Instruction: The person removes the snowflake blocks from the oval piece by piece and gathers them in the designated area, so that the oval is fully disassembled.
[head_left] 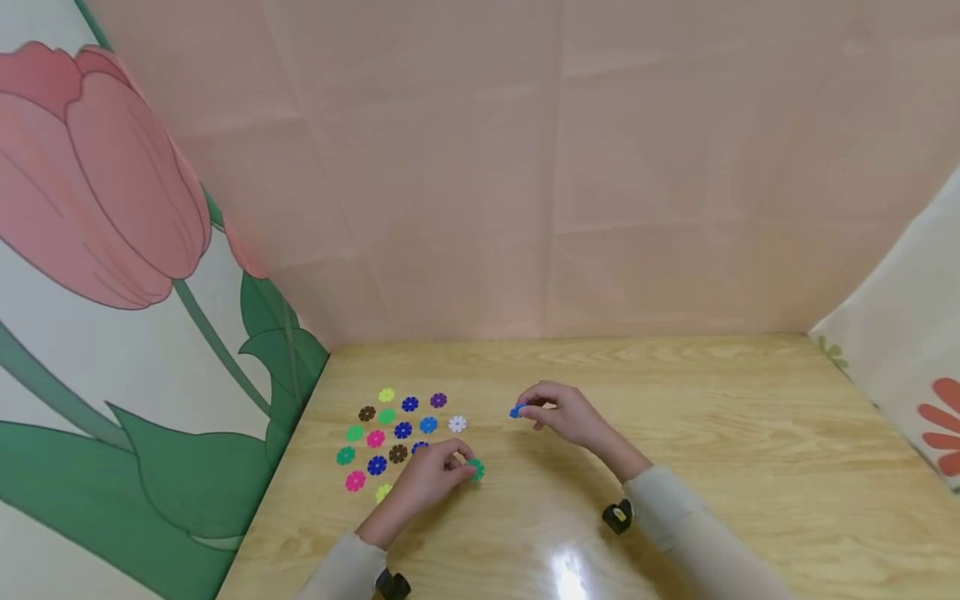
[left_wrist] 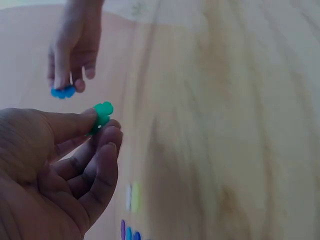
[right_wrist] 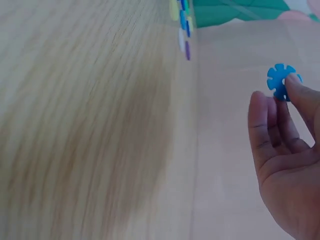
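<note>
My left hand [head_left: 431, 479] pinches a green notched disc [head_left: 476, 470] between thumb and fingertips, above the table at the right side of the loose discs. In the left wrist view the green disc [left_wrist: 103, 116] stands up past the thumb tip. A blue notched disc [head_left: 517, 411] is pinched by my right hand [head_left: 564, 414], farther back and to the right. The right wrist view shows that blue disc [right_wrist: 283, 81] with slots around its rim, between thumb and fingers. The two held discs are apart from each other.
Several notched discs lie flat on the wooden table [head_left: 712, 433] at the left, among them a white disc [head_left: 457, 424], a purple disc [head_left: 438, 400] and a pink disc [head_left: 356, 481]. My left forearm overlaps a yellow disc [head_left: 383, 492]. A pink cloth [head_left: 547, 208] hangs behind the table.
</note>
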